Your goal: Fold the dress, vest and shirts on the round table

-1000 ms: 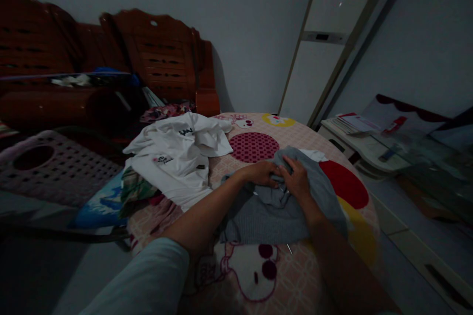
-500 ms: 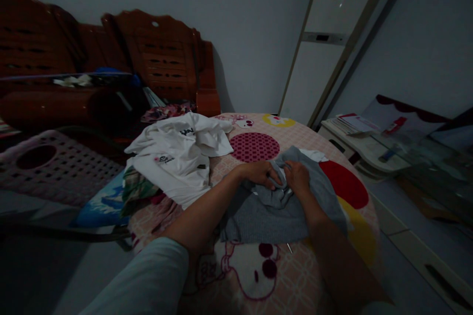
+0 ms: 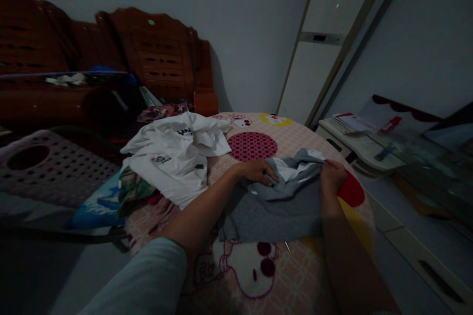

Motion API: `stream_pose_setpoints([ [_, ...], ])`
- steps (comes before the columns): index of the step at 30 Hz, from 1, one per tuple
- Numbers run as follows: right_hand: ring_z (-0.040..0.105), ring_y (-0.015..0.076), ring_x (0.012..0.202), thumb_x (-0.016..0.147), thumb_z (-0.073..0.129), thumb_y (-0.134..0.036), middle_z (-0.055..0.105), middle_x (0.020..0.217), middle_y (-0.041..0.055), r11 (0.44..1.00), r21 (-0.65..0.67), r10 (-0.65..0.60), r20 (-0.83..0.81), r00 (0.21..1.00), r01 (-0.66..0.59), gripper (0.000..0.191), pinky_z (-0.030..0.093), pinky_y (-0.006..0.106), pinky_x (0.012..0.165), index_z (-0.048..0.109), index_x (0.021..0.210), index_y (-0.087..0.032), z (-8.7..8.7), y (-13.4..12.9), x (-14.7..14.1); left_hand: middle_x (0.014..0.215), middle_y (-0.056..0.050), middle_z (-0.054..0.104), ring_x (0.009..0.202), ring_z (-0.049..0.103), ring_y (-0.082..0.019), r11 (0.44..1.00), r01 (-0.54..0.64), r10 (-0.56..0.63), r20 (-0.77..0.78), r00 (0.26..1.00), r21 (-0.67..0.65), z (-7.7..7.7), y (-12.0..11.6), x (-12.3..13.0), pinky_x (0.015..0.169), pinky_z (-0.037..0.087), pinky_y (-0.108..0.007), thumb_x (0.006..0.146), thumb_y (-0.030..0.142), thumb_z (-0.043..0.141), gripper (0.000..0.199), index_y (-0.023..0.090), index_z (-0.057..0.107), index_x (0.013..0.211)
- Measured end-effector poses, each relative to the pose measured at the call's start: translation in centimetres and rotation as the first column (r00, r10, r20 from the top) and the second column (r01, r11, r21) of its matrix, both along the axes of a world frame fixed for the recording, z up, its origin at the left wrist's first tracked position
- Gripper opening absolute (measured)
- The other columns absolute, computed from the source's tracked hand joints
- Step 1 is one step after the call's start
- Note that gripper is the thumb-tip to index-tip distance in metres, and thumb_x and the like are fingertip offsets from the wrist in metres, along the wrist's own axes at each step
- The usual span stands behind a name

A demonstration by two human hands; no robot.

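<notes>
A grey knitted garment [image 3: 273, 216] with a ribbed hem lies bunched on the round table in front of me, white fabric showing in its folds. My left hand [image 3: 256, 172] rests on its left upper part, fingers apart and lying over the cloth. At the garment's right upper edge, my right hand [image 3: 331, 176] is closed on the grey fabric and holds it stretched outward. Part of the fabric under both hands is hidden. To the left lies a crumpled white shirt [image 3: 166, 152] with dark lettering.
A pink patterned tablecloth [image 3: 295, 275] covers the table. Green plaid cloth [image 3: 135, 187] sits under the white shirt. A woven chair [image 3: 74, 172] stands at left, wooden seats [image 3: 155, 59] behind. On the right is a white cabinet [image 3: 358, 142] with papers.
My right hand has moved right, drawing the grey garment's upper edge out and uncovering more white fabric. My left hand stays about where it was, its fingers now looser.
</notes>
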State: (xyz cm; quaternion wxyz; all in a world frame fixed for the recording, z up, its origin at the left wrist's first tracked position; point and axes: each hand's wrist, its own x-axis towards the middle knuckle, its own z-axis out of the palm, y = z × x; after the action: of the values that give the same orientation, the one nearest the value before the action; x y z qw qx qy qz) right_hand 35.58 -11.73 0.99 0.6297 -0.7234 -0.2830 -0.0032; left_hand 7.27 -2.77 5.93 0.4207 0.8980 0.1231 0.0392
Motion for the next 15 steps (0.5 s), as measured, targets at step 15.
stream_pose_setpoints([
  [15, 0.055, 0.0222, 0.066, 0.075, 0.053, -0.038, 0.056, 0.057, 0.0032, 0.972, -0.200, 0.180, 0.281, 0.943, -0.126, 0.025, 0.047, 0.037, 0.069, 0.054, 0.057, -0.021, 0.3, 0.4, -1.2, 0.103, 0.002, 0.078, 0.093, 0.069, -0.014, 1.000, 0.008, -0.008, -0.003, 1.000, -0.003, -0.1, 0.2, 0.1, 0.086, 0.047, -0.020, 0.075, 0.016, 0.075, 0.032, 0.027, 0.078, 0.105],
])
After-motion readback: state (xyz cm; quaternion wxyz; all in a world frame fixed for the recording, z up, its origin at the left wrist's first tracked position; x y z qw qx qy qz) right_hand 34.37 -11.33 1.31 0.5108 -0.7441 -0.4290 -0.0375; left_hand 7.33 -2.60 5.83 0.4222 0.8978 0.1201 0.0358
